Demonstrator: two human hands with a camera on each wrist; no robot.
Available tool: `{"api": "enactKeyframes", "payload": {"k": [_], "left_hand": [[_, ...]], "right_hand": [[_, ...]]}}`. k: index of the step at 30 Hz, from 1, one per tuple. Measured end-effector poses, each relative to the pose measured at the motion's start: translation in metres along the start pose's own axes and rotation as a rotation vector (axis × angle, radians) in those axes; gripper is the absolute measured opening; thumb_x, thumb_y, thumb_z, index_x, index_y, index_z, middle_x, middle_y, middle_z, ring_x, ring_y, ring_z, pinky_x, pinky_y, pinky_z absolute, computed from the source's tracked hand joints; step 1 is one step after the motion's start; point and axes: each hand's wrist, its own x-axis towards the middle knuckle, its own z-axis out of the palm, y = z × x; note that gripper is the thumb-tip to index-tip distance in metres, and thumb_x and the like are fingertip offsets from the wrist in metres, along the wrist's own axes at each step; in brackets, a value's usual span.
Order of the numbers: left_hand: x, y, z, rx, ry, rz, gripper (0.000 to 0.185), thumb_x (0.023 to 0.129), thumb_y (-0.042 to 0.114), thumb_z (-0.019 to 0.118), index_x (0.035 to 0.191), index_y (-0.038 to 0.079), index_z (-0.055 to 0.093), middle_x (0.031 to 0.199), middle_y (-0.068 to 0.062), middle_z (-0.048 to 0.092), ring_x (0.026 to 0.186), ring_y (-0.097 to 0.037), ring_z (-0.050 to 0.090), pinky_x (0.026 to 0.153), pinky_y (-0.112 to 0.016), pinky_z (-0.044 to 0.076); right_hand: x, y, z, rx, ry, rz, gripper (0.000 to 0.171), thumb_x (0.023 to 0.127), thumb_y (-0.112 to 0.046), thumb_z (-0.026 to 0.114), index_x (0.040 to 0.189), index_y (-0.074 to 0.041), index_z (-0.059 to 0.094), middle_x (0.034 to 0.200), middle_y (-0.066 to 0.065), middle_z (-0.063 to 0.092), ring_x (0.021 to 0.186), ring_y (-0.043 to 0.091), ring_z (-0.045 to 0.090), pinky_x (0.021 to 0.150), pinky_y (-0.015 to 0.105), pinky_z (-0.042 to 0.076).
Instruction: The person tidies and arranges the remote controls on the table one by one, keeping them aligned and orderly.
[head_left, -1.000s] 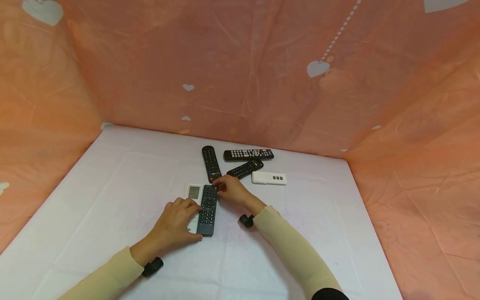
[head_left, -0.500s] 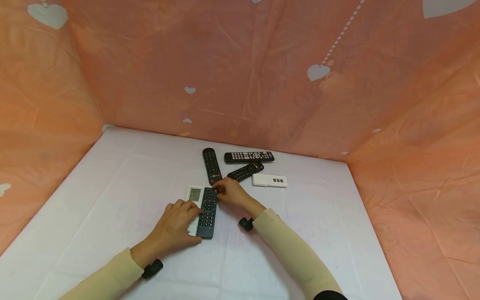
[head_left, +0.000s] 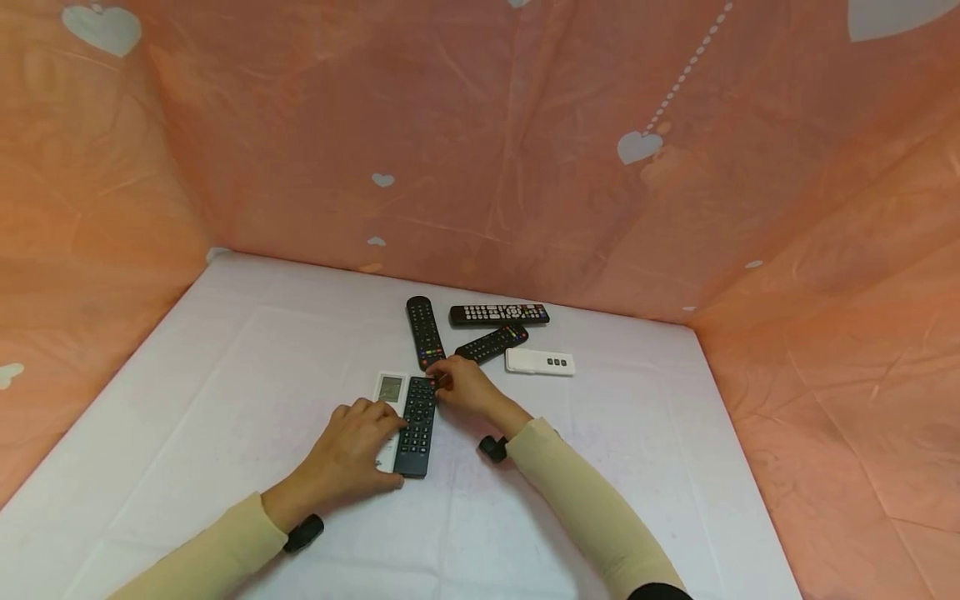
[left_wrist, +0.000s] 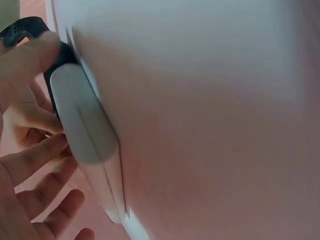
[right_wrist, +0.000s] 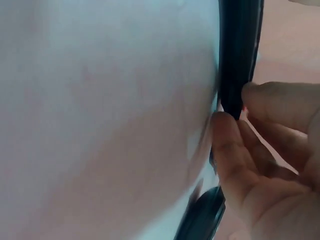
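Note:
A dark grey remote control (head_left: 416, 437) lies lengthwise against the right side of a white remote with a small screen (head_left: 390, 388). My left hand (head_left: 348, 446) spreads over the white remote, fingertips reaching the dark one's keys. Its thumb (left_wrist: 37, 52) touches the dark remote's near end; the fingers look loosely extended. My right hand (head_left: 467, 385) pinches the dark remote's far right corner between thumb and fingers. Part of the white remote is hidden under my left hand.
Just beyond my right hand lie a black remote (head_left: 425, 329) pointing away, a slanted black one (head_left: 492, 342) and a black one with white keys (head_left: 498, 314). A white three-button remote (head_left: 540, 362) sits to the right. Orange cloth walls (head_left: 480, 167) surround the white tabletop (head_left: 600, 467).
Both hands and the remotes keep almost the same places. The whole head view has shifted slightly downward in the frame.

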Motion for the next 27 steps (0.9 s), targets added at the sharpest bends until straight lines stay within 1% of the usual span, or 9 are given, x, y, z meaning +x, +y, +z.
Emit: {"api": "enactKeyframes", "payload": {"k": [5, 7, 9, 14, 18, 20, 23, 25, 27], "left_hand": [[0.008, -0.015, -0.007, -0.017, 0.025, 0.003, 0.068, 0.064, 0.062, 0.076, 0.112, 0.014, 0.068, 0.109, 0.0, 0.063, 0.102, -0.023, 0.055, 0.08, -0.042, 0.043], [0.015, -0.027, -0.012, -0.03, 0.043, -0.005, 0.064, 0.069, 0.06, 0.075, 0.111, 0.012, 0.069, 0.108, -0.003, 0.065, 0.101, -0.026, 0.057, 0.078, -0.044, 0.046], [0.024, -0.04, -0.016, -0.074, 0.042, -0.027, 0.059, 0.072, 0.055, 0.075, 0.112, 0.012, 0.068, 0.111, -0.006, 0.066, 0.102, -0.029, 0.058, 0.081, -0.047, 0.049], [0.055, -0.072, -0.024, -0.263, 0.002, -0.097, 0.052, 0.077, 0.038, 0.078, 0.118, 0.009, 0.066, 0.119, -0.011, 0.064, 0.11, -0.033, 0.058, 0.093, -0.051, 0.048], [0.084, -0.091, -0.027, -0.374, 0.0, -0.101, 0.053, 0.079, 0.029, 0.079, 0.123, 0.006, 0.062, 0.122, -0.014, 0.062, 0.111, -0.035, 0.058, 0.094, -0.052, 0.047], [0.099, -0.099, -0.026, -0.405, -0.014, -0.099, 0.056, 0.079, 0.026, 0.078, 0.127, 0.004, 0.059, 0.124, -0.015, 0.061, 0.112, -0.037, 0.057, 0.095, -0.053, 0.047], [0.119, -0.107, -0.024, -0.404, -0.061, -0.097, 0.062, 0.078, 0.025, 0.079, 0.131, 0.003, 0.055, 0.126, -0.018, 0.058, 0.114, -0.038, 0.056, 0.096, -0.053, 0.046], [0.131, -0.111, -0.023, -0.394, -0.104, -0.099, 0.067, 0.077, 0.026, 0.08, 0.134, 0.002, 0.053, 0.127, -0.02, 0.057, 0.115, -0.038, 0.055, 0.097, -0.053, 0.045], [0.142, -0.114, -0.023, -0.384, -0.138, -0.096, 0.07, 0.077, 0.026, 0.081, 0.135, 0.001, 0.051, 0.128, -0.021, 0.057, 0.115, -0.038, 0.055, 0.099, -0.052, 0.044]], "right_hand": [[0.0, 0.004, -0.008, -0.015, 0.138, -0.003, 0.033, 0.08, 0.0, 0.066, 0.113, -0.002, 0.066, 0.101, 0.013, 0.065, 0.09, 0.022, 0.066, 0.077, 0.023, 0.053], [0.001, 0.006, -0.012, -0.033, 0.184, -0.009, 0.033, 0.078, -0.001, 0.067, 0.111, -0.002, 0.067, 0.1, 0.012, 0.066, 0.09, 0.022, 0.065, 0.078, 0.026, 0.053], [0.003, 0.008, -0.014, -0.05, 0.206, -0.009, 0.034, 0.078, -0.003, 0.068, 0.112, -0.003, 0.067, 0.099, 0.013, 0.067, 0.089, 0.021, 0.064, 0.078, 0.027, 0.053], [0.01, 0.014, -0.018, -0.089, 0.207, 0.002, 0.037, 0.076, -0.009, 0.073, 0.113, -0.004, 0.067, 0.099, 0.012, 0.069, 0.088, 0.021, 0.062, 0.079, 0.03, 0.052], [0.017, 0.017, -0.018, -0.155, 0.189, 0.012, 0.045, 0.075, -0.016, 0.078, 0.116, -0.004, 0.066, 0.103, 0.011, 0.07, 0.092, 0.022, 0.062, 0.087, 0.034, 0.049], [0.02, 0.017, -0.018, -0.198, 0.181, 0.022, 0.049, 0.074, -0.02, 0.08, 0.119, -0.004, 0.065, 0.107, 0.01, 0.071, 0.096, 0.023, 0.062, 0.091, 0.037, 0.047], [0.023, 0.017, -0.016, -0.241, 0.175, 0.052, 0.054, 0.073, -0.025, 0.081, 0.121, -0.005, 0.065, 0.112, 0.008, 0.071, 0.101, 0.026, 0.061, 0.093, 0.042, 0.045], [0.024, 0.016, -0.015, -0.25, 0.174, 0.077, 0.057, 0.073, -0.027, 0.082, 0.123, -0.006, 0.064, 0.112, 0.008, 0.07, 0.101, 0.027, 0.06, 0.089, 0.044, 0.043], [0.026, 0.015, -0.014, -0.259, 0.173, 0.098, 0.059, 0.072, -0.03, 0.083, 0.123, -0.007, 0.064, 0.11, 0.007, 0.071, 0.1, 0.026, 0.058, 0.083, 0.041, 0.04]]}}
